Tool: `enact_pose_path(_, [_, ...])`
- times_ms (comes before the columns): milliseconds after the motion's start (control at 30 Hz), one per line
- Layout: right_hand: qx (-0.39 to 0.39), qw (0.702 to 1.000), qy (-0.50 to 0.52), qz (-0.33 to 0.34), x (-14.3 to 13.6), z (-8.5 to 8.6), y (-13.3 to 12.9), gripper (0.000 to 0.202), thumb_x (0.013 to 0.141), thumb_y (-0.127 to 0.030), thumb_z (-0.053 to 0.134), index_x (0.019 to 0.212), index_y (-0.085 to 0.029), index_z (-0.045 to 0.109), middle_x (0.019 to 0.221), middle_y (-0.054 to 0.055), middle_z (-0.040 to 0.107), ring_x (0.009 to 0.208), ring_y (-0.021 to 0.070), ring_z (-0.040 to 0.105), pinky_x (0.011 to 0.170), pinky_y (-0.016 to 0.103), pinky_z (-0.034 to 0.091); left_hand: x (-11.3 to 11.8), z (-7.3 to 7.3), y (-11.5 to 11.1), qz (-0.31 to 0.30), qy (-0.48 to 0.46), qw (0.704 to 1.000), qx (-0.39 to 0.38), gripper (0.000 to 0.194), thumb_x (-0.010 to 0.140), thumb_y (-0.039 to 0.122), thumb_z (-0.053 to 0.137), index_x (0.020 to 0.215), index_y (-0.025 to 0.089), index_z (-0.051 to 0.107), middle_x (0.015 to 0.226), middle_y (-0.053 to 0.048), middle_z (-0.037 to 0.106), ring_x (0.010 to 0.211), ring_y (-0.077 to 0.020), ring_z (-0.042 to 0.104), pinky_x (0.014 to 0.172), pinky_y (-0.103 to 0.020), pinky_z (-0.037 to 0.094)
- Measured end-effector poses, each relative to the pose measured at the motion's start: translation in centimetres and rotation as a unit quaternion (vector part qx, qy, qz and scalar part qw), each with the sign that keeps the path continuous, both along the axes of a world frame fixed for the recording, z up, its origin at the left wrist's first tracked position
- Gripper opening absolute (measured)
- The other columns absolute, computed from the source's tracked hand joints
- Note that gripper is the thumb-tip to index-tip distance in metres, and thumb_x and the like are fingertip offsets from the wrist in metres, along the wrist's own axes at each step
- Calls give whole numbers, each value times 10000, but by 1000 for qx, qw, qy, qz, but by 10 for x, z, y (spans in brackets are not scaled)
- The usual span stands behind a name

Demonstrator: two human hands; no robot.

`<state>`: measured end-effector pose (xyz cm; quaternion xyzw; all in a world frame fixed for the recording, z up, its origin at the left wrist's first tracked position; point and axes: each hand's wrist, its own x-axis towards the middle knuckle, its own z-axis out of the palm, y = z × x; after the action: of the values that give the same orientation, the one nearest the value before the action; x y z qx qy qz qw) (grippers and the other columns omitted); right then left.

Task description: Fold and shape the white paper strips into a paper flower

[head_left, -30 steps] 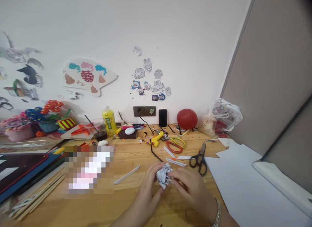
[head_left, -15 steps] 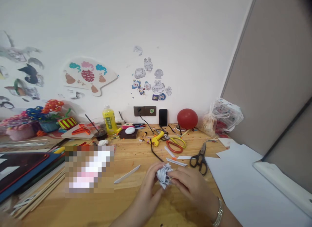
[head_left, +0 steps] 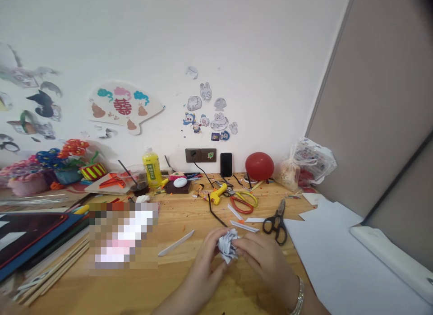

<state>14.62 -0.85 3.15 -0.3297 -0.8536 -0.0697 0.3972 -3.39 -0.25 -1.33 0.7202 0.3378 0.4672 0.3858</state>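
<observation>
A crumpled-looking white paper bundle with many folded layers (head_left: 228, 246) is held between both hands above the wooden table (head_left: 135, 292). My left hand (head_left: 207, 256) curls round its left side, fingers behind and thumb in front. From the right, my right hand (head_left: 260, 256) pinches its edge with thumb and fingers. Just beyond the hands lie folded white paper strips (head_left: 245, 226), and another paper strip (head_left: 176, 243) lies to the left. Black-handled scissors (head_left: 276, 222) rest to the right, behind my right hand.
White paper sheets (head_left: 328, 252) spread on the right. Toward the back are a yellow glue gun (head_left: 218, 194), scissors with red and yellow handles (head_left: 244, 202), a red balloon (head_left: 260, 166) and a yellow drink bottle (head_left: 152, 167). Wooden sticks (head_left: 57, 272) lie at the left.
The hands and paper bundle stay almost in place, with only a slight shift of the right hand. The whole view has moved very slightly.
</observation>
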Motion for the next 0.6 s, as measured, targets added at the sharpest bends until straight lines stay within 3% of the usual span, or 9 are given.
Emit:
enact_pose_path(333, [-124, 987, 104, 2, -7, -3, -1, 256, 903, -316, 457, 774, -191, 639, 670, 9, 652, 611, 141, 583, 544, 242, 413, 1, 0, 0, 30, 19, 999, 32, 547, 711, 3, 494, 1203, 240, 455, 1233, -96, 502, 1172, -228, 466, 982, -397, 416])
enact_pose_path(600, [-143, 986, 90, -8, -8, 1, -2, 227, 869, -250, 504, 701, -197, 647, 620, -5, 613, 574, 128, 553, 512, 226, 394, 1, 2, 1, 28, 57, 995, 78, 582, 702, -27, 467, 1204, 268, 453, 1232, -92, 514, 1183, -235, 456, 1000, -431, 394])
